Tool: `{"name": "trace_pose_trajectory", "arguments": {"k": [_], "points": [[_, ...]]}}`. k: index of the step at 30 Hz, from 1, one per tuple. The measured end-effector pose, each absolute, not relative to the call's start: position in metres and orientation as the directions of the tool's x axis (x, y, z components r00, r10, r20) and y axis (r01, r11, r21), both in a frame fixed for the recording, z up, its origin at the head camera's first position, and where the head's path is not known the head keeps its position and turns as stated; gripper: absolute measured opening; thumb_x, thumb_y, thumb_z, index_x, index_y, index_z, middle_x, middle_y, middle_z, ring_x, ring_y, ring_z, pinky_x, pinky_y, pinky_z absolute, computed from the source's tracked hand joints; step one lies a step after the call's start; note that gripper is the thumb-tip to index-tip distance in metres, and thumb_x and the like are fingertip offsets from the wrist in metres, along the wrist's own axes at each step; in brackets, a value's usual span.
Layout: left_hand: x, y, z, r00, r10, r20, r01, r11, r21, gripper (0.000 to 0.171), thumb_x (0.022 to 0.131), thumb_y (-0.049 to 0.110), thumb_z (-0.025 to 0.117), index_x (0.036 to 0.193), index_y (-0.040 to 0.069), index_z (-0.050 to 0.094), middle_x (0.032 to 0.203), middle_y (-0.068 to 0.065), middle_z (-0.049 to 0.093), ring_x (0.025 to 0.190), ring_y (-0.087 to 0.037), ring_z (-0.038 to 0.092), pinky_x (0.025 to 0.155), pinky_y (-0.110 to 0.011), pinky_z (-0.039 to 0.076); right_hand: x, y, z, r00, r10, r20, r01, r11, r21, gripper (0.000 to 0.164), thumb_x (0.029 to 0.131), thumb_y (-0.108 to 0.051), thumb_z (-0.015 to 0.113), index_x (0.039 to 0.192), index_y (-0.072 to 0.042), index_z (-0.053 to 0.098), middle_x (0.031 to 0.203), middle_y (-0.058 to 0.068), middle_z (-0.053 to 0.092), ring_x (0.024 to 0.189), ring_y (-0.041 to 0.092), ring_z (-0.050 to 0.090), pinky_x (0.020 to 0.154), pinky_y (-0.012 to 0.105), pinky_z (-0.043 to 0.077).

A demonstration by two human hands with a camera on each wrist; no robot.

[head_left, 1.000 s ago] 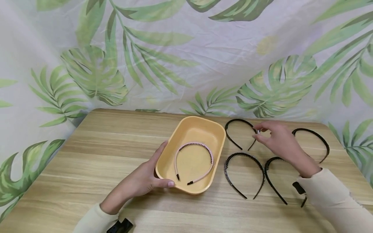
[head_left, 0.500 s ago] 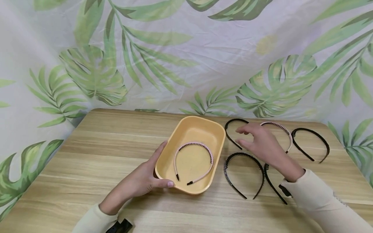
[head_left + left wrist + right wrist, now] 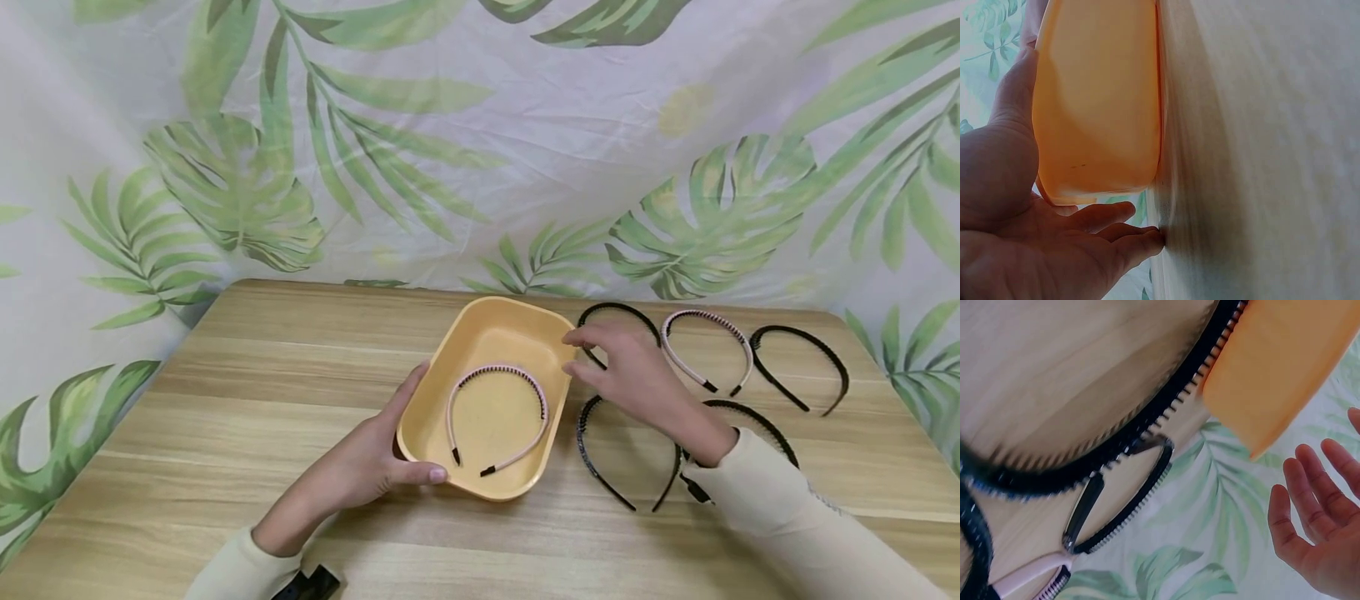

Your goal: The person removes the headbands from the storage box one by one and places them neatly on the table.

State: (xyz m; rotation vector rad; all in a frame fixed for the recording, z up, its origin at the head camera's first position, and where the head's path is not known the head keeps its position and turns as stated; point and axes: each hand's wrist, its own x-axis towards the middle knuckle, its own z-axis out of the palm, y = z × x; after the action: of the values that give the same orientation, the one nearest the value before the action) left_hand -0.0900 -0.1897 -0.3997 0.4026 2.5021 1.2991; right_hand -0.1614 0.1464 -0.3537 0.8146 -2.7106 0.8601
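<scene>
In the head view a yellow plastic bin point(image 3: 491, 486) stands tilted sideways on the table, with a pink toothed headband point(image 3: 451, 417) lying inside. My left hand point(image 3: 367, 462) holds the bin's left side, thumb over the near-left corner; the left wrist view shows the fingers point(image 3: 1110, 217) beside its wall. My right hand point(image 3: 633, 371) hovers at the bin's right rim, thumb and fingers apart, nothing between them. Beneath and beside it lie a black headband point(image 3: 618, 306), a second pink headband point(image 3: 705, 314) and a dark headband with a glittery side point(image 3: 588, 458), partly covered by the hand.
Farther right lie another black headband point(image 3: 802, 332) and one point(image 3: 757, 410) partly under the right forearm. The wooden table point(image 3: 300, 358) ends at a leaf-patterned cloth point(image 3: 420, 167) behind.
My right hand has moved left from the second pink headband to the bin's right rim, uncovering that headband on the table. My left hand and the bin stay put.
</scene>
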Motion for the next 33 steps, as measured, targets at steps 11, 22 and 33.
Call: {"name": "trace_pose_trajectory", "arguments": {"k": [11,22,33], "points": [[-0.089,-0.190,-0.399,-0.916,0.380,-0.127,0.106,0.535,0.838,0.126,0.080,0.037,0.092,0.169,0.039,0.004,0.153,-0.018,0.053,0.106,-0.020,0.063,0.095,-0.025,0.047,-0.164,0.120,-0.358,-0.832,-0.477,0.283,-0.552,0.668,-0.499,0.028,0.090,-0.009,0.080,0.115,0.001,0.076,0.107,0.015,0.077,0.099,0.033,0.068,0.085,0.047,0.056],[-0.090,-0.190,-0.400,-0.917,0.377,-0.128,0.109,0.548,0.829,0.126,0.079,0.039,0.092,0.169,0.037,0.004,0.154,-0.018,0.053,0.110,-0.020,0.063,0.098,-0.026,0.047,-0.171,0.104,-0.366,-0.835,-0.505,0.219,-0.539,0.666,-0.515,0.026,0.090,-0.008,0.079,0.115,0.001,0.076,0.108,0.015,0.077,0.099,0.029,0.070,0.087,0.045,0.058],[-0.090,-0.189,-0.400,-0.920,0.372,-0.124,0.117,0.561,0.820,0.127,0.078,0.041,0.093,0.169,0.034,0.005,0.157,-0.016,0.050,0.115,-0.021,0.060,0.099,-0.022,0.044,-0.183,0.091,-0.365,-0.815,-0.563,0.141,-0.540,0.647,-0.538,0.024,0.094,-0.011,0.077,0.116,-0.002,0.075,0.111,0.013,0.077,0.096,0.025,0.070,0.085,0.039,0.057]]}}
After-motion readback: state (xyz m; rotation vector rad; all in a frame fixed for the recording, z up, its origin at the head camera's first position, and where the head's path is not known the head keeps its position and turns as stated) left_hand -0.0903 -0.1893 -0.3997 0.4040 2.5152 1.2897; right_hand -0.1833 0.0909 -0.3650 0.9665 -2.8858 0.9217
